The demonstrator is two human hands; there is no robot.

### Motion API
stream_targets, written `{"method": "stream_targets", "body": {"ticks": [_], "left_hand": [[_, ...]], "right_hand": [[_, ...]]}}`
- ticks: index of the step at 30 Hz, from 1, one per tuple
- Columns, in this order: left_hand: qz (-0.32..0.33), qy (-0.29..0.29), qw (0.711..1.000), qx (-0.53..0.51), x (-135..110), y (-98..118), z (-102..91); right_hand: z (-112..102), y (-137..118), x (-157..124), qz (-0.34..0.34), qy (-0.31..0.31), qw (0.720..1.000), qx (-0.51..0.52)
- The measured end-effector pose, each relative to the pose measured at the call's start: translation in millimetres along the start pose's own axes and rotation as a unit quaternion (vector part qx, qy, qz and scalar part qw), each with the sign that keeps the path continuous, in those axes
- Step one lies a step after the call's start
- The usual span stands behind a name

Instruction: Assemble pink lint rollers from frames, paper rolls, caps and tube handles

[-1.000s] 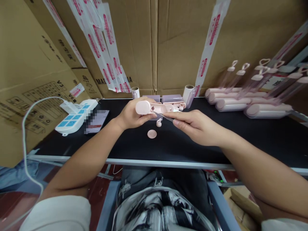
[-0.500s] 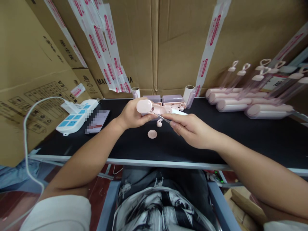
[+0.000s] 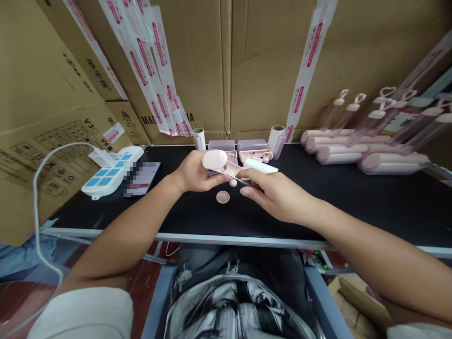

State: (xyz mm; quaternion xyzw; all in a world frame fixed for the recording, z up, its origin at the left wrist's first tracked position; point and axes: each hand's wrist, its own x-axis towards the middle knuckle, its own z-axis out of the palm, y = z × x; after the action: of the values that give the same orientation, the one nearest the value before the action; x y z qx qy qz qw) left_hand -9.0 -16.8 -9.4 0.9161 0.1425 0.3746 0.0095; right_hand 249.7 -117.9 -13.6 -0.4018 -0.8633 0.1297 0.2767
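Note:
My left hand (image 3: 194,172) is closed around a pale pink plastic housing (image 3: 216,161) with a rounded end and a hollow, open side. In my right hand (image 3: 275,190) is a thin metal tool (image 3: 240,181), which looks like tweezers; its tip reaches into or against the housing's open side. Fingers of the right hand also lie close to the housing's right end. Just behind that hand lies a white roll (image 3: 262,166). Below the housing, a small pink part (image 3: 233,183) and a round pink cap (image 3: 222,197) rest on the black table.
Behind my hands stand white paper rolls (image 3: 276,139) and pink trays with purple transparent covers (image 3: 252,146). Several pink rollers with heart-shaped loops (image 3: 342,154) lie at the right. A power strip (image 3: 111,173) and a phone (image 3: 143,179) are at the left. Cardboard (image 3: 261,66) walls the back.
The housing has tilted and shifted slightly down and right in my left hand. My right hand and the metal tool have moved a little left and down, leaving more of the white roll visible.

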Motion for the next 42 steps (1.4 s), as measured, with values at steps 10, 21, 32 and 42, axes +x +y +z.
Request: {"method": "stream_targets", "body": {"ticks": [10, 21, 32, 42], "left_hand": [[-0.034, -0.063, 0.996, -0.053, 5, 13, -1.6], [-0.032, -0.164, 0.971, -0.173, 11, 25, 1.7], [-0.014, -0.155, 0.971, -0.182, 14, 27, 1.8], [-0.07, -0.181, 0.964, -0.181, 11, 25, 3.3]], "right_hand": [[-3, -5, -5, -0.009, 0.046, 0.995, -0.086], [0, -4, 3, 0.005, -0.073, 0.997, -0.03], [1, -9, 3, 0.021, -0.077, 0.993, -0.083], [2, -8, 4, 0.034, -0.057, 0.996, -0.055]]}}
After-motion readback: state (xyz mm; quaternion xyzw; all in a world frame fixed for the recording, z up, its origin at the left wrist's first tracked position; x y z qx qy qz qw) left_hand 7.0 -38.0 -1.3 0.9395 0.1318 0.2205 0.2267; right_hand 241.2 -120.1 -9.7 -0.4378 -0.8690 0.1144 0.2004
